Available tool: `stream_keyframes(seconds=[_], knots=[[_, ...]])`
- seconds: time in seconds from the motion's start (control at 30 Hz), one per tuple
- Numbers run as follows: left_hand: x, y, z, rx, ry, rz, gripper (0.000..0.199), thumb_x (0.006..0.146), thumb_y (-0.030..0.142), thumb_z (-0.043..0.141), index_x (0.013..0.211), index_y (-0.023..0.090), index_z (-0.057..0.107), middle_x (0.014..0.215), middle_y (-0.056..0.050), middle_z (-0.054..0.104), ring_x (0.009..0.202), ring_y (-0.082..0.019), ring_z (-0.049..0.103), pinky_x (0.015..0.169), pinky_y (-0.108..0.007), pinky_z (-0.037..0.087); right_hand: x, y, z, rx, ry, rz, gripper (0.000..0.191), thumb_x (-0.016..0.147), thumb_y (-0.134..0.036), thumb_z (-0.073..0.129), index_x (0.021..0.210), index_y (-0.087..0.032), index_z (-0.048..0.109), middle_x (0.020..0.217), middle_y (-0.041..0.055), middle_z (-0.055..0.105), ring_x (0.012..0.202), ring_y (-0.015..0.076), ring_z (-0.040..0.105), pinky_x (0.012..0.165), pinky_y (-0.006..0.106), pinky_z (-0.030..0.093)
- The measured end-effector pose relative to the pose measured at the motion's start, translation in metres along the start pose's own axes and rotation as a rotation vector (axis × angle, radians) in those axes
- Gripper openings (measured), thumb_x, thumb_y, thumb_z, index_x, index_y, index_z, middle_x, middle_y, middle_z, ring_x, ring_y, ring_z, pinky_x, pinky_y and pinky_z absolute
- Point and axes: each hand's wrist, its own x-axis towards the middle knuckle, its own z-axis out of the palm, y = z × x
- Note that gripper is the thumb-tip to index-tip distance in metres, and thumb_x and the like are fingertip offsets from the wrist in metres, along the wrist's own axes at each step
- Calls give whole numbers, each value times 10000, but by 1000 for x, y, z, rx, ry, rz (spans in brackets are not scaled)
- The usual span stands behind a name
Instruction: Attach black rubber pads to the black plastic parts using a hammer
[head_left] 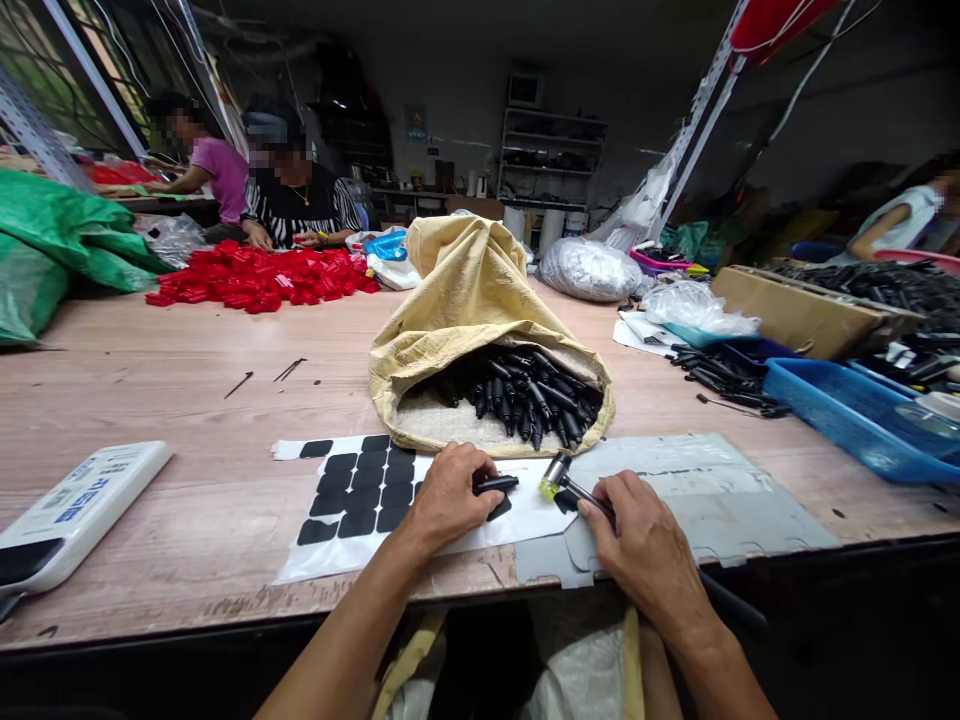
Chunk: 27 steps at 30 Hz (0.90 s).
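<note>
My left hand (451, 495) is closed around a short black cylindrical part (498, 483), its end pointing right over the sticker sheet. In my right hand (645, 535) is a small hammer (556, 474) with a metal head and a yellow-green face, held by its dark handle. The hammer head is just right of the black part, apart from it. Beneath the left hand lies a white sheet (341, 558) with rows of black rounded-square stickers (365, 498). A grey flat board (705, 500) is under the right hand. Behind them, a yellow woven sack (457, 290) lies open, showing many black parts (536, 395).
A white device (90, 500) sits at the left. Red parts (262, 275) are heaped at the back left, near two people. Blue trays (847, 415) and loose black pieces stand at the right. Green sacking (67, 240) covers the far left edge.
</note>
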Motion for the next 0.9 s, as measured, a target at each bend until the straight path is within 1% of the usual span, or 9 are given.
stream_keyframes(seconds=[0.17,0.23,0.3,0.37,0.47,0.57,0.7,0.77,0.9], knots=[[-2,3,1,-23,-65,10,161,729,285,786,857,218,718,872,-18,707,909,-229,547,791,-328,387,0,-15,-7,123,-53,159,153,961,-409,506,929,-260,488,743,-11,629,612,186,605,562,295,393],[-3,3,1,-22,-67,16,167,746,320,791,870,225,731,883,-17,715,912,-229,546,799,-326,380,0,-21,-9,146,-58,169,156,966,-405,501,1029,-264,524,767,-10,670,613,191,636,560,296,414],[-3,3,2,-14,-63,26,156,763,322,785,880,229,742,890,-18,718,913,-227,548,807,-325,377,0,-26,-9,167,-38,129,241,971,-359,493,1186,-264,547,908,22,722,735,205,691,630,304,475],[-3,3,2,-3,-61,31,143,776,318,778,886,230,755,896,-23,718,920,-227,551,815,-326,377,0,-30,-9,198,-9,58,341,977,-304,472,1308,-264,545,1095,58,727,922,218,709,759,320,525],[-3,2,2,8,-55,33,140,801,325,764,906,233,777,902,-33,708,934,-230,553,832,-329,380,-1,-35,-7,255,61,-39,387,992,-254,450,1363,-266,560,1239,78,687,1089,219,672,908,337,525],[-3,1,3,6,-52,43,142,814,331,764,920,240,789,884,-33,694,927,-225,556,843,-331,383,-4,-40,-4,259,122,-81,409,995,-233,461,1391,-273,558,1160,77,702,990,209,684,873,327,530],[-2,0,5,-8,-29,54,130,813,310,767,925,250,793,877,-25,690,921,-217,559,853,-331,387,-6,-43,0,168,57,-97,416,1001,-207,445,1390,-285,568,979,40,705,821,179,672,749,281,514],[-2,-1,6,-8,-23,56,128,815,308,760,927,256,793,877,-21,689,918,-215,559,861,-333,388,-5,-45,0,140,40,-93,407,1002,-202,444,1375,-289,581,961,31,699,822,176,668,733,273,500],[-2,0,4,-6,-43,61,137,797,289,757,926,261,790,886,-17,691,907,-212,556,854,-332,385,-2,-53,-2,166,100,-115,426,1005,-202,453,1409,-289,553,996,42,691,847,179,658,760,281,488]])
